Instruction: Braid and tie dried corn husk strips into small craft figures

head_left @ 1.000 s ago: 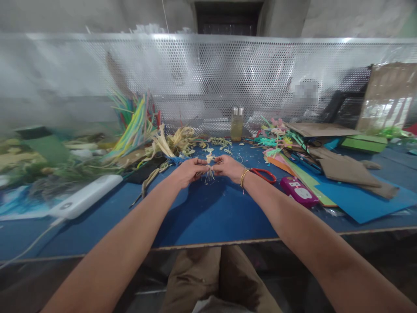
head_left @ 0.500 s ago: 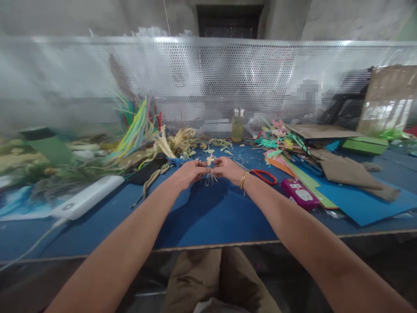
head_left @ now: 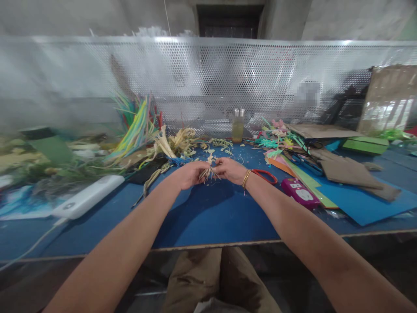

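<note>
Between my two hands is a small bundle of thin pale straw-coloured strands [head_left: 211, 174], its loose ends fanning out below the fingers. My left hand [head_left: 193, 174] is closed on the bundle from the left. From the right, my right hand [head_left: 228, 170] pinches it, with a gold bracelet on that wrist. A cream tuft [head_left: 211, 159] shows just above the fingertips; whether it belongs to the bundle I cannot tell. Red-handled scissors [head_left: 265, 176] lie beside my right wrist, their blades partly hidden by the hand.
Left, a white power bank [head_left: 87, 196] with a cable lies near dried husks [head_left: 177, 141] and coloured strips [head_left: 133, 128]. A glass bottle [head_left: 237, 126] stands behind my hands. Right are a purple box [head_left: 299, 193], blue sheets [head_left: 361, 208] and brown cardboard [head_left: 350, 169]. A perforated metal panel [head_left: 208, 78] closes the back.
The strands have tilted and now spread wider toward me below the fingers. My fingers have shifted around the bundle, the left hand curling further inward. Nothing else has moved noticeably.
</note>
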`<state>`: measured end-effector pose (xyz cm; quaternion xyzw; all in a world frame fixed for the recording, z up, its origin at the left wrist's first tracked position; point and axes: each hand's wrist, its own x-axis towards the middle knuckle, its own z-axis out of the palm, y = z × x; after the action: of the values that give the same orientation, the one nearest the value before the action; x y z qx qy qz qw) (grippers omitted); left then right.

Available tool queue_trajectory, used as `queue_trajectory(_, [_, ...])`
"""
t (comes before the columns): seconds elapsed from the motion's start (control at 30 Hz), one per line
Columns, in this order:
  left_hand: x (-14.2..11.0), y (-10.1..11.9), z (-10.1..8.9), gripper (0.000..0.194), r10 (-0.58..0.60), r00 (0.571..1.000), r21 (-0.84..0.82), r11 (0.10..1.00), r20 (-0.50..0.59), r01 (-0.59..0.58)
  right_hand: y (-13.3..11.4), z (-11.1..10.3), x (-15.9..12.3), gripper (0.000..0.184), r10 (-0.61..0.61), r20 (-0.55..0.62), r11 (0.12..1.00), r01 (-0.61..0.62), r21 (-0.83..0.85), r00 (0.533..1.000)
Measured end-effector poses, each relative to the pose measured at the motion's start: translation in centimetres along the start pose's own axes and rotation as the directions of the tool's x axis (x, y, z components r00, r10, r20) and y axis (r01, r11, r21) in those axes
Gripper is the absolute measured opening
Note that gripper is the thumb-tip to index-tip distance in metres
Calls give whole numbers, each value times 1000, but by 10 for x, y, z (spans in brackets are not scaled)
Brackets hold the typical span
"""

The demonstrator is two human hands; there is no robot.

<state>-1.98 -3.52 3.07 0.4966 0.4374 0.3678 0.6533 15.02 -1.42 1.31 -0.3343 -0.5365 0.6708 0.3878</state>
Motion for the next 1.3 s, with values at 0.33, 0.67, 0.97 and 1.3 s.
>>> queue_trajectory(0.33, [1,-2,2,25,111,991,130,986,-70,-101,0,2,2,36,-30,-102,998,25,-52,994])
queue_trajectory(0.67, [6,-9,-3,17,273,945,432,885,-182,-172,4,11,1,29,-198,-110,959,170,-227,974])
queue_trajectory(0.97, [0,-10,5,14,227,972,540,826,-56,-162,4,12,8,36,-274,-263,955,229,-189,925])
queue_trajectory(1.3, [-4,4,-4,25,240,952,566,819,-188,-95,-5,-5,4,42,-237,-327,972,218,-94,915])
